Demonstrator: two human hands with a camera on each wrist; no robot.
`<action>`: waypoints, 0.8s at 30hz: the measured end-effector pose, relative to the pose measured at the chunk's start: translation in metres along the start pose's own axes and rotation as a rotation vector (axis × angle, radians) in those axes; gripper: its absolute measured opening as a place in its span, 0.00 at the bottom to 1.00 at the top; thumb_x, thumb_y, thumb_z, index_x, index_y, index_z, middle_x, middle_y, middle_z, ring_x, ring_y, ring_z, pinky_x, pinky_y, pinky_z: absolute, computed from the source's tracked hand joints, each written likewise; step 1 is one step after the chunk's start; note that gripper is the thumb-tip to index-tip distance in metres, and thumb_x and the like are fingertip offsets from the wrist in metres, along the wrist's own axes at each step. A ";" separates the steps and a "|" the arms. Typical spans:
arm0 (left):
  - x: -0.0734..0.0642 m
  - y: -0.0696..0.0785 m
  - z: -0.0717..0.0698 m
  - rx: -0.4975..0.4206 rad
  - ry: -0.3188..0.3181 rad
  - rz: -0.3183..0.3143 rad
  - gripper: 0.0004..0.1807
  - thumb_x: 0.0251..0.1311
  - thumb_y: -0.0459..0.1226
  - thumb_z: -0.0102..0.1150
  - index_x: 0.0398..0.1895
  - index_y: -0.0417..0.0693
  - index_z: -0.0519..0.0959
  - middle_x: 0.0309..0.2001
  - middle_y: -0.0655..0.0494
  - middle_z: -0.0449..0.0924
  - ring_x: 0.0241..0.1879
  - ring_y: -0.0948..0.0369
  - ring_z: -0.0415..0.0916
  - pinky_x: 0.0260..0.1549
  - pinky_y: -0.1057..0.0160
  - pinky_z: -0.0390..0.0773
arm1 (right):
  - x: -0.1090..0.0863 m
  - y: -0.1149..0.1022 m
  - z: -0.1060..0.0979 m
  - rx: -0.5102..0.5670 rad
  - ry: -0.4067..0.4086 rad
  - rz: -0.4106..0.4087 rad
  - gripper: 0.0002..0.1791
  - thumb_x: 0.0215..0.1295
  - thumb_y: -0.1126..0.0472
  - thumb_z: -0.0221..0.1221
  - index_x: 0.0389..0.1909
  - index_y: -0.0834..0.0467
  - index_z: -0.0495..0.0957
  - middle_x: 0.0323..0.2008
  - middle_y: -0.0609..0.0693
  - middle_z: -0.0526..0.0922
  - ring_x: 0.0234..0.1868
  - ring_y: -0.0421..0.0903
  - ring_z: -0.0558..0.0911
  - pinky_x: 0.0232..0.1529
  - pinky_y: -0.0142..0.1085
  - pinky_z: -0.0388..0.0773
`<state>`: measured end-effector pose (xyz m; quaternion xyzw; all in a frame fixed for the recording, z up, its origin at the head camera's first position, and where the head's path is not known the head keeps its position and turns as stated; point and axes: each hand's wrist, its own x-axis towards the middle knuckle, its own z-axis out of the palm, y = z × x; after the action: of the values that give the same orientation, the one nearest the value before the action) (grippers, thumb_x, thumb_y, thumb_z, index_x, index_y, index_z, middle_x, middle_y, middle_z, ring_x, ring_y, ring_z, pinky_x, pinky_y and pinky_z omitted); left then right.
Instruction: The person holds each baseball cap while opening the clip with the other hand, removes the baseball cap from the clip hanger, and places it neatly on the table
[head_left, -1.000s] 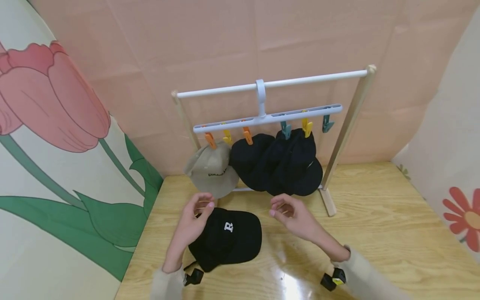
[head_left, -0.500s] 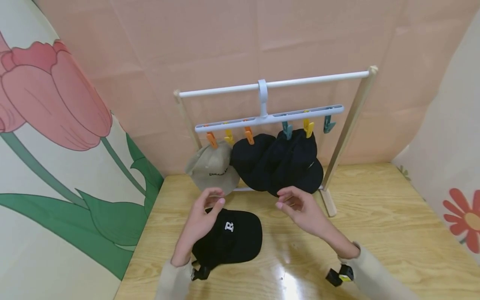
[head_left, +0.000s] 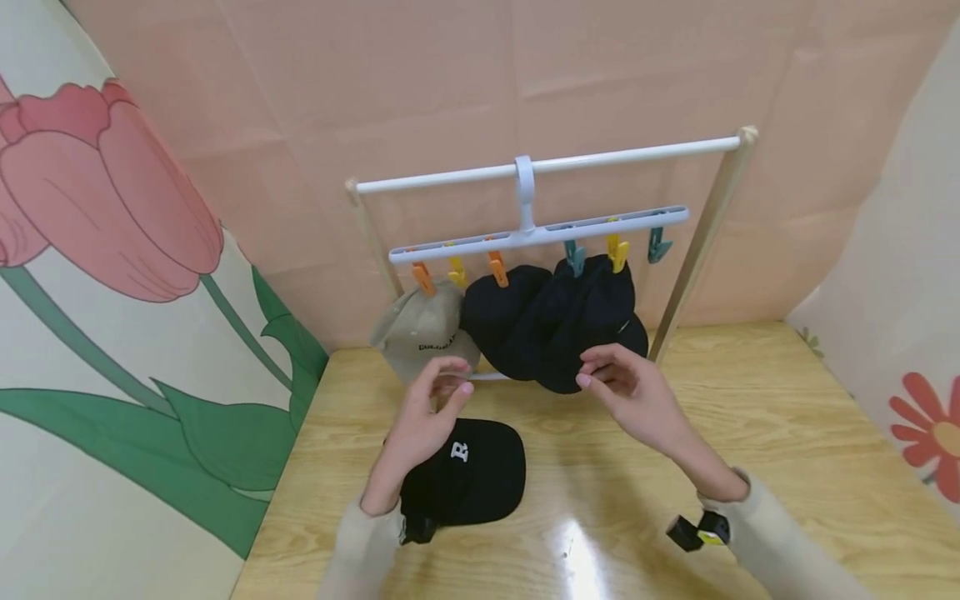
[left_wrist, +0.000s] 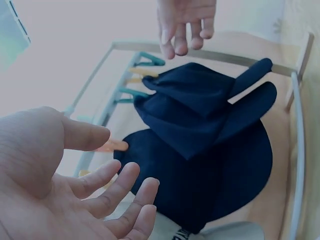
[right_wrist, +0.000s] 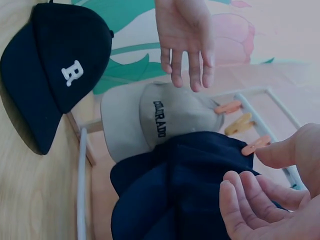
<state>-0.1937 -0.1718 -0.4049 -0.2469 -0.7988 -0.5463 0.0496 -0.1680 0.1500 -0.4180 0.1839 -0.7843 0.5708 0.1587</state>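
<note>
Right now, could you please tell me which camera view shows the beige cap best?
The right wrist view: the beige cap appears large, its lettering readable as COLORADO. The head view shows it smaller, partly behind the left hand, the lettering hard to read. The left wrist view catches only pieces along the bottom edge.

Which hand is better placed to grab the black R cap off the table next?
Probably the left hand: empty, it overlaps that black cap in the head view. The right hand, also empty, is farther off, by the hanging dark caps.
</note>
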 end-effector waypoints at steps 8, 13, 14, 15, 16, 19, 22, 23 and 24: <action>0.011 0.011 0.005 0.040 -0.028 0.019 0.18 0.76 0.35 0.62 0.65 0.43 0.76 0.61 0.44 0.81 0.58 0.47 0.83 0.60 0.37 0.79 | 0.009 0.000 -0.012 -0.014 0.079 -0.038 0.11 0.72 0.74 0.64 0.52 0.71 0.81 0.41 0.60 0.84 0.40 0.38 0.84 0.39 0.25 0.83; 0.020 0.019 0.008 0.049 -0.061 0.065 0.18 0.78 0.36 0.61 0.66 0.43 0.75 0.61 0.47 0.80 0.58 0.48 0.82 0.60 0.37 0.79 | 0.016 -0.006 -0.019 -0.037 0.117 -0.051 0.12 0.72 0.75 0.64 0.54 0.71 0.80 0.42 0.57 0.85 0.41 0.38 0.84 0.41 0.23 0.81; 0.021 0.021 0.009 0.045 -0.066 0.073 0.18 0.78 0.36 0.60 0.66 0.42 0.75 0.61 0.47 0.80 0.57 0.48 0.82 0.60 0.36 0.79 | 0.017 -0.007 -0.021 -0.043 0.124 -0.051 0.12 0.72 0.75 0.64 0.54 0.71 0.80 0.42 0.56 0.85 0.41 0.38 0.84 0.42 0.23 0.81; 0.022 0.023 0.009 0.042 -0.070 0.080 0.18 0.78 0.36 0.60 0.66 0.42 0.74 0.61 0.46 0.80 0.57 0.48 0.82 0.59 0.37 0.80 | 0.018 -0.008 -0.022 -0.048 0.132 -0.052 0.12 0.72 0.74 0.63 0.54 0.70 0.80 0.42 0.54 0.85 0.41 0.38 0.84 0.43 0.23 0.81; 0.023 0.024 0.010 0.042 -0.072 0.084 0.18 0.78 0.35 0.60 0.66 0.42 0.74 0.61 0.45 0.80 0.57 0.48 0.81 0.59 0.38 0.80 | 0.019 -0.008 -0.023 -0.050 0.139 -0.051 0.13 0.72 0.74 0.63 0.55 0.70 0.80 0.42 0.53 0.85 0.42 0.37 0.84 0.43 0.23 0.81; 0.025 0.030 0.011 0.039 -0.080 0.091 0.18 0.78 0.35 0.60 0.66 0.40 0.74 0.62 0.42 0.79 0.57 0.46 0.81 0.60 0.39 0.80 | 0.021 -0.011 -0.027 -0.072 0.171 -0.047 0.13 0.72 0.74 0.64 0.55 0.69 0.81 0.43 0.49 0.85 0.42 0.37 0.84 0.44 0.22 0.81; 0.028 0.035 0.014 0.040 -0.091 0.098 0.19 0.77 0.34 0.61 0.66 0.39 0.74 0.63 0.40 0.78 0.57 0.43 0.80 0.60 0.39 0.80 | 0.022 -0.014 -0.031 -0.089 0.213 -0.050 0.13 0.72 0.74 0.64 0.55 0.68 0.81 0.43 0.44 0.85 0.41 0.36 0.83 0.42 0.22 0.80; 0.029 0.037 0.015 0.041 -0.095 0.098 0.19 0.77 0.34 0.61 0.66 0.38 0.74 0.63 0.41 0.78 0.58 0.43 0.80 0.60 0.39 0.80 | 0.023 -0.015 -0.032 -0.098 0.227 -0.053 0.13 0.72 0.73 0.64 0.55 0.68 0.81 0.43 0.43 0.85 0.41 0.36 0.83 0.42 0.22 0.79; 0.030 0.039 0.016 0.047 -0.097 0.097 0.20 0.77 0.35 0.61 0.67 0.39 0.74 0.63 0.42 0.78 0.58 0.43 0.80 0.61 0.40 0.80 | 0.024 -0.016 -0.033 -0.099 0.242 -0.057 0.13 0.72 0.74 0.64 0.55 0.68 0.81 0.43 0.42 0.85 0.41 0.36 0.83 0.41 0.22 0.79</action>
<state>-0.1995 -0.1363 -0.3679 -0.3105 -0.7999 -0.5118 0.0429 -0.1804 0.1748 -0.3834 0.1281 -0.7811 0.5447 0.2772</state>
